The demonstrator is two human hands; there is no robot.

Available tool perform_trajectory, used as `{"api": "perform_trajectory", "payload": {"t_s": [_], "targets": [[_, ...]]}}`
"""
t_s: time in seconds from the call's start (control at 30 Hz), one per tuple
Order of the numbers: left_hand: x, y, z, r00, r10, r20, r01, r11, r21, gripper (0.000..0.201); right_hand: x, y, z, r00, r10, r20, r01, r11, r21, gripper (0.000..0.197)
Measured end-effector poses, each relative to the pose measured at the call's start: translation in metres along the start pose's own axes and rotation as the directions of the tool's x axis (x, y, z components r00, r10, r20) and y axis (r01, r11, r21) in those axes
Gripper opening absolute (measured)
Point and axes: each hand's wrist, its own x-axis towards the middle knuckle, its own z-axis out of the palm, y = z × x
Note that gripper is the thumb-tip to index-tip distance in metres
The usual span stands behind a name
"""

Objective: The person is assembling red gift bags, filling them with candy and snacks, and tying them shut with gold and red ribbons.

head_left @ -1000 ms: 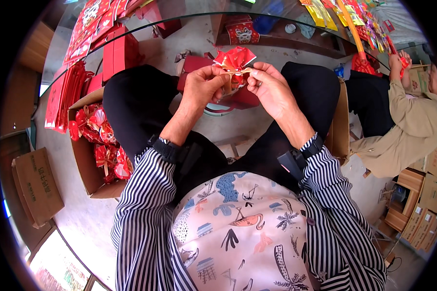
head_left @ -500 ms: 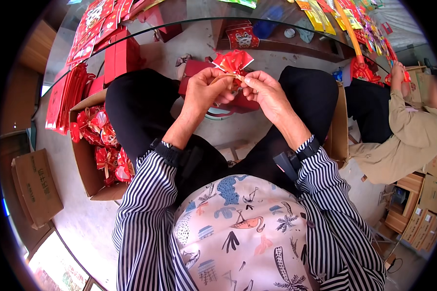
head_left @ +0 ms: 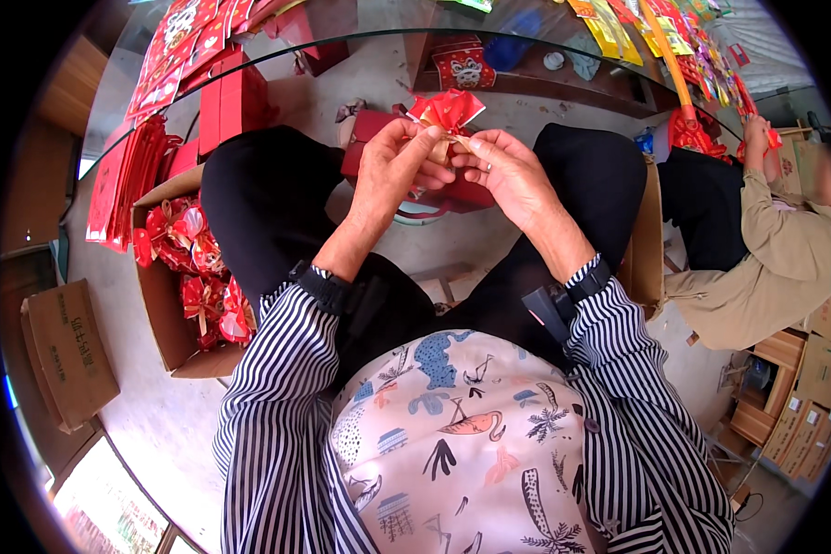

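A small red gift bag (head_left: 445, 111) with a gathered, flared top is up between my hands, above my knees. Thin gold ribbon (head_left: 459, 141) crosses its neck. My left hand (head_left: 395, 166) is closed, thumb and fingers pinching the bag's neck and ribbon. From the other side, my right hand (head_left: 515, 180) pinches the ribbon's end between thumb and forefinger. The lower part of the bag is mostly hidden behind my fingers. Beneath my hands stands a dark red box or bag (head_left: 369, 129), partly covered by them.
At my left, a cardboard box (head_left: 162, 319) holds several tied red bags (head_left: 203, 295). Red paper bags (head_left: 125, 189) stand behind it. A glass table (head_left: 360, 39) with red and yellow packets spans the far side. A co-worker (head_left: 776, 240) sits at right beside another cardboard box (head_left: 649, 249).
My fingers have shifted at the bag's neck, my left thumb moving up against it. The bag has moved very slightly upward and right.
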Motion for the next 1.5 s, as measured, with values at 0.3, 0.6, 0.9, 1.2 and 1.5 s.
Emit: {"api": "perform_trajectory", "payload": {"t_s": [0.3, 0.6, 0.9, 1.2, 1.5], "targets": [[0.004, -0.010, -0.005, 1.000, 0.014, -0.002, -0.014, 0.998, -0.053, 0.018, -0.003, 0.002, 0.003, 0.987, -0.133, 0.093, 0.138, 0.989, -0.053, 0.022], [0.003, -0.010, -0.006, 0.999, -0.011, 0.032, 0.013, 0.997, -0.072, 0.018, 0.003, 0.006, 0.005, 0.981, -0.192, 0.030, 0.194, 0.962, -0.195, 0.012], [0.004, -0.010, -0.008, 0.999, -0.022, 0.039, 0.024, 0.998, -0.051, 0.020, 0.005, 0.006, 0.003, 0.979, -0.195, 0.062, 0.202, 0.971, -0.130, 0.013], [0.001, -0.001, -0.005, 0.999, -0.045, -0.004, 0.044, 0.998, -0.053, 0.036, 0.004, -0.002, 0.000, 0.982, -0.131, 0.134, 0.140, 0.988, -0.058, 0.008], [-0.003, 0.010, 0.006, 0.986, 0.088, -0.141, -0.043, 0.956, 0.291, 0.041, 0.001, -0.006, 0.001, 0.969, -0.147, 0.198, 0.184, 0.966, -0.184, 0.007]]}}
